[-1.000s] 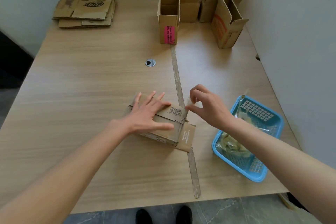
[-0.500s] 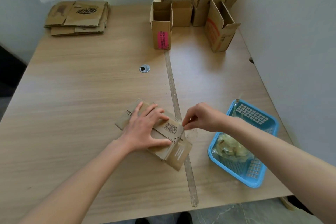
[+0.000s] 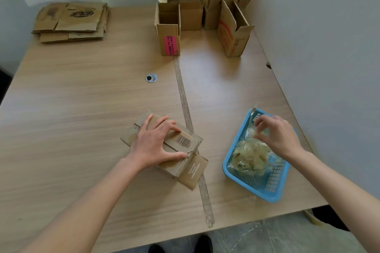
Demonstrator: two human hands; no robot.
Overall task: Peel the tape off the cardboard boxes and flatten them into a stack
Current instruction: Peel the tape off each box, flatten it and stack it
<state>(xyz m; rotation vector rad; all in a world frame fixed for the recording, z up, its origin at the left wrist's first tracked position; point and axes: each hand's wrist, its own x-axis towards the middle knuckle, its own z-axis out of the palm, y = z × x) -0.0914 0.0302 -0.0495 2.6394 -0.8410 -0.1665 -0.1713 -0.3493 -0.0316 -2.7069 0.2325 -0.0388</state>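
Now right hand (image 3: 276, 136) over basket (image 3: 236, 174), off box (image 3: 174, 162)

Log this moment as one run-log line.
left hand presses box flat | right hand pinches tape piece over blue basket | four boxes unflattened

Two hands were in view — the left hand (image 3: 157, 144) and the right hand (image 3: 276, 136). One small cardboard box (image 3: 181, 154) lay under the left. Four open boxes (image 3: 202, 9) stood at the far edge, beside one stack of flattened cardboard (image 3: 72, 21). One blue basket (image 3: 244, 183) — one heap of peeled tape (image 3: 249, 157) inside.
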